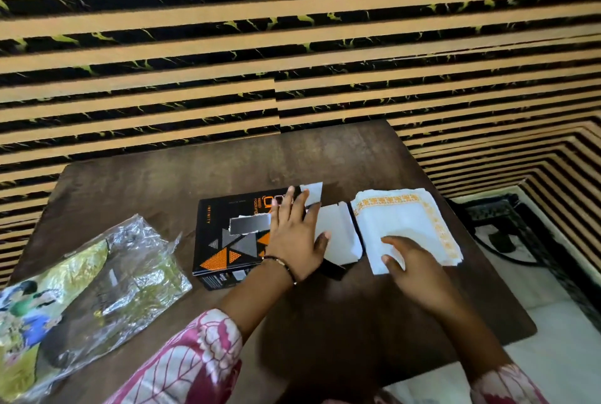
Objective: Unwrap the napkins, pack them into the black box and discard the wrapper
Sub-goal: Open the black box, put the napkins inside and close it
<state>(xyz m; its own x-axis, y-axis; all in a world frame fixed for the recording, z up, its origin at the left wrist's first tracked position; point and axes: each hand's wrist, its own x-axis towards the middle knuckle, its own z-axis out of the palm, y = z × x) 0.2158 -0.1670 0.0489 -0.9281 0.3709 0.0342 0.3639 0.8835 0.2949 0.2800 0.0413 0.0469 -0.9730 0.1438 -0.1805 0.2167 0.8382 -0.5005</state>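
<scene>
The black box (pixel 224 234), printed with orange and grey triangles, lies flat in the middle of the table with its white end flaps (pixel 338 241) open toward the right. My left hand (pixel 294 237) lies flat on top of the box at its open end, fingers spread. To the right of the flaps sits a stack of white napkins (pixel 406 221) with an orange patterned border. My right hand (pixel 409 267) rests on the near edge of the stack, fingers bent over a napkin corner. The crumpled clear and green wrapper (pixel 97 280) lies at the table's left.
The dark wooden table (pixel 292 159) stands against a striped black and tan wall. Its right edge drops to a white floor with a dark patterned mat (pixel 507 224). My pink patterned sleeves (pixel 195 368) fill the bottom of the view.
</scene>
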